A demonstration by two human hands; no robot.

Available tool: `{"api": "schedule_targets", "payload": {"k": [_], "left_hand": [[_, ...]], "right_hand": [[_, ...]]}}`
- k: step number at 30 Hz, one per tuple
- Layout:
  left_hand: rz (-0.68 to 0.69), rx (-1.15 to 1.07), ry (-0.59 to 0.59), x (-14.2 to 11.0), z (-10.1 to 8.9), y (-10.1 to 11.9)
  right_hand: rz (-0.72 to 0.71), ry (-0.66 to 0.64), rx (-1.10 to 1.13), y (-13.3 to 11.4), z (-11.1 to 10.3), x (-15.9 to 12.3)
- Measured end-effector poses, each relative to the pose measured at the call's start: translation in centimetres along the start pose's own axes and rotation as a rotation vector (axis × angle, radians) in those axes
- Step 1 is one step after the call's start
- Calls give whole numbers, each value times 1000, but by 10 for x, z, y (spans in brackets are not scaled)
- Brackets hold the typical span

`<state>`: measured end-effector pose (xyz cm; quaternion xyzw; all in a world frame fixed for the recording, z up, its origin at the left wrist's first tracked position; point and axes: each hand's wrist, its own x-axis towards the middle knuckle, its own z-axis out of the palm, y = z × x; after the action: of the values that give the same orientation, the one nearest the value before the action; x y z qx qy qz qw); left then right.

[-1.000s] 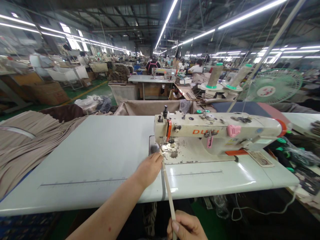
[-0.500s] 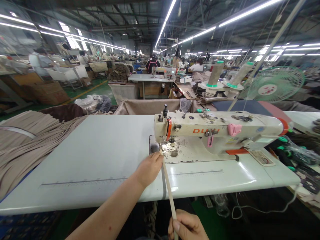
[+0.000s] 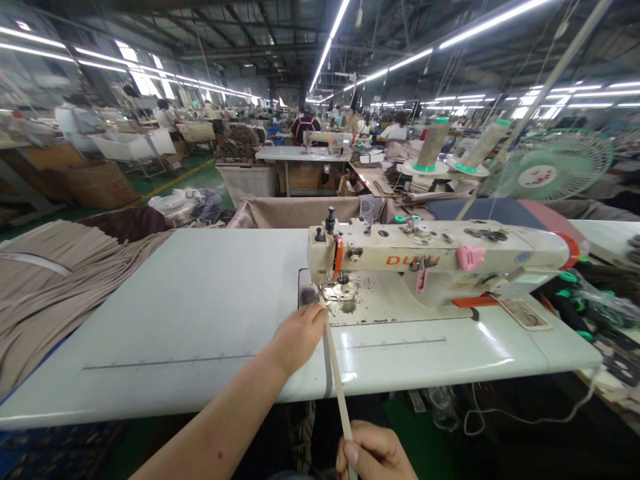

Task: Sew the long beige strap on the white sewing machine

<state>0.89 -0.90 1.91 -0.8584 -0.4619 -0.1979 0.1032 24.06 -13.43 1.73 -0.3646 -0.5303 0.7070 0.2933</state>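
Observation:
A narrow beige fabric strip point(image 3: 337, 373) runs from the needle area of a white sewing machine point(image 3: 440, 257) down over the table's front edge. My left hand point(image 3: 301, 333) lies at the machine's needle plate, fingers closed on the strip's far end just in front of the presser foot point(image 3: 336, 292). Below the table edge, my right hand point(image 3: 376, 453) pinches the strip's near end between thumb and fingers. Between both hands the strip looks taut and straight. The left fingertips partly cover the strip where it meets the foot.
Piled beige strips point(image 3: 70, 280) lie at the table's left. A printed ruler line point(image 3: 170, 365) crosses the white tabletop point(image 3: 225, 287). Thread cones point(image 3: 433, 145) and a green fan point(image 3: 545, 170) stand behind the machine. A fabric-lined bin point(image 3: 300, 212) sits beyond the table. Several people work farther back.
Both hands and the strip stay almost in the same place. The view has shifted very slightly.

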Motion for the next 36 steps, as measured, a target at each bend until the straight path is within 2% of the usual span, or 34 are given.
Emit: {"api": "schedule_targets", "payload": {"k": [7,17,23,28,32,36], "left_hand": [[50,60,0,0,0,0],[26,49,-48,1,3,-1],[-25,-22,-36,2,2,-1],[31,13,-61,2,1,-1],[16,4,-57,3,-1,0],[17,2,-49,3,-4,1]], "right_hand": [[18,23,19,0,3,0],[-25,-1,-19,-9,2,3],[-19,-2,-15,-7,1,3],[-32,-13,-4,-7,2,4],[-17,-26,26,-8,2,5],[-105,-50,-22,-9,0,7]]}}
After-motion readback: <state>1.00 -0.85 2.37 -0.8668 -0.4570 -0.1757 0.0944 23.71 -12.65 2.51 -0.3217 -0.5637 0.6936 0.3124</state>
